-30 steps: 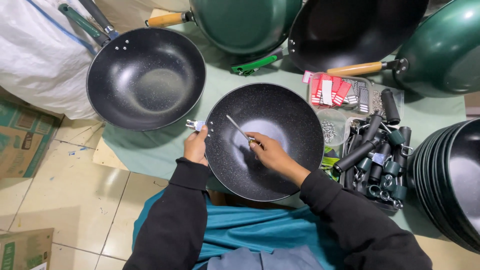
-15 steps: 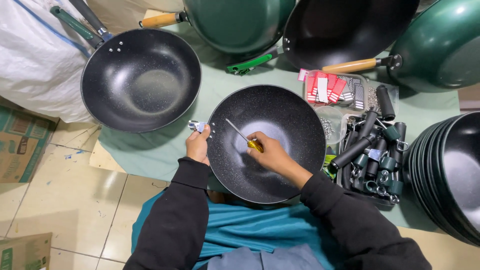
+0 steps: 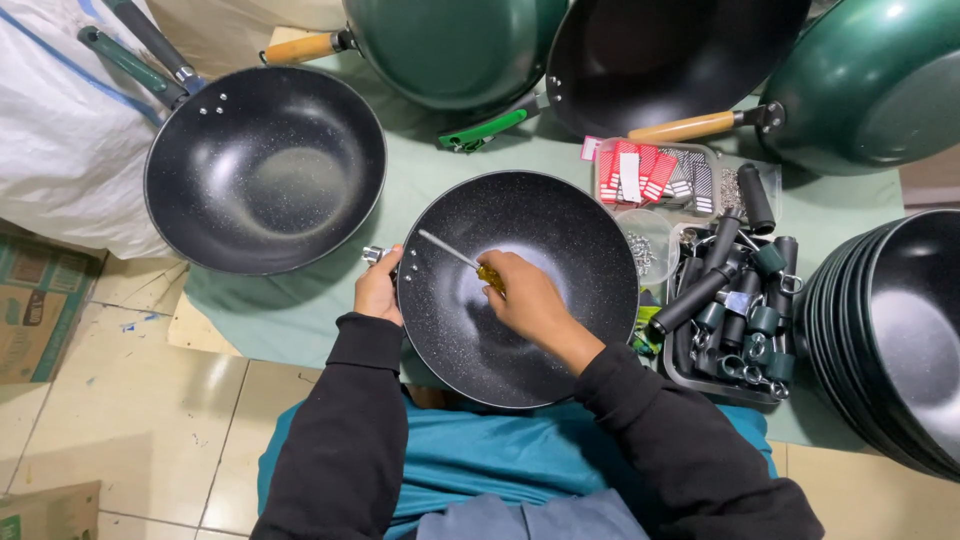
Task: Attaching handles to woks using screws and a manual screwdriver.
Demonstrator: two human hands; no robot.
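Handle tray [image 3: 700, 375] just beside wok [image 3: 560, 250]

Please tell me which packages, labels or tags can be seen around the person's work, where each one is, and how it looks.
Hang tags: red and white card strips in a clear tray behind the black wok.
Striped tags: black and white cards in the same tray, right of the red ones.
Cardboard box: brown with green print, on the floor at far left.
White woven sack: large, with a blue line, upper left.
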